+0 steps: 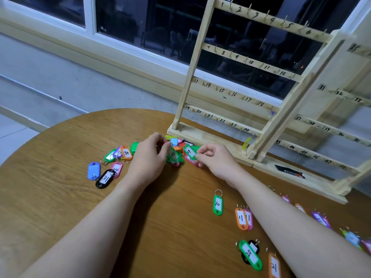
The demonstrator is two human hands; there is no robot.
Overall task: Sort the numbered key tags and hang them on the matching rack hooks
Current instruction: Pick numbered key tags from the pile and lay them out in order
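Flanking tag pile: wooden rack, sorted tags.

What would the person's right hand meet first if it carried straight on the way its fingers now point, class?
The right hand points left along the table, pinching the green tag marked 29. Straight on, it would probably first meet the green tag marked 10 at the left hand, though depth is uncertain.

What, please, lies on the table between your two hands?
In the head view, green tags, one marked 10, lie between the left hand and right hand.
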